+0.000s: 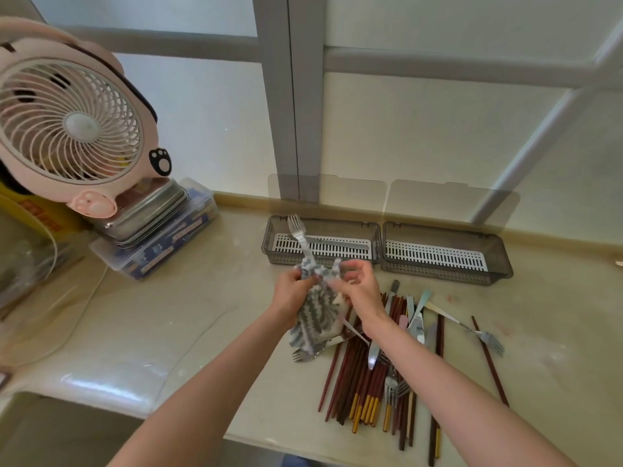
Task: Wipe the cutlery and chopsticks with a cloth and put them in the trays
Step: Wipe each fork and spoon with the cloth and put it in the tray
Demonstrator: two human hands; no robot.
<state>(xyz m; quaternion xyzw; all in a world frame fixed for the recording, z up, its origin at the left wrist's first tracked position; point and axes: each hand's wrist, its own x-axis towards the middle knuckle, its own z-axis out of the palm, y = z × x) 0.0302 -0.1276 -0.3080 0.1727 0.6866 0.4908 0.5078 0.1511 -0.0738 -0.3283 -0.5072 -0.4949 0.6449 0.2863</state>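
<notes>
A steel fork (298,234) sticks up, tines pointing away, out of a grey-and-white patterned cloth (315,318). My left hand (292,291) grips the cloth wrapped round the fork's handle. My right hand (357,288) pinches the cloth from the other side. Two grey trays with white slotted inserts stand side by side at the back. A steel utensil lies in the left tray (269,237), while the right tray (502,261) shows only its insert. A pile of dark wooden chopsticks (357,382) mixed with forks and spoons (416,323) lies on the counter under my right forearm.
A pink fan (72,124) stands at the left on stacked steel and plastic boxes (158,237). A single fork (490,342) and a lone chopstick lie right of the pile. The window wall runs behind the trays. The counter's front edge (236,436) is near my elbows.
</notes>
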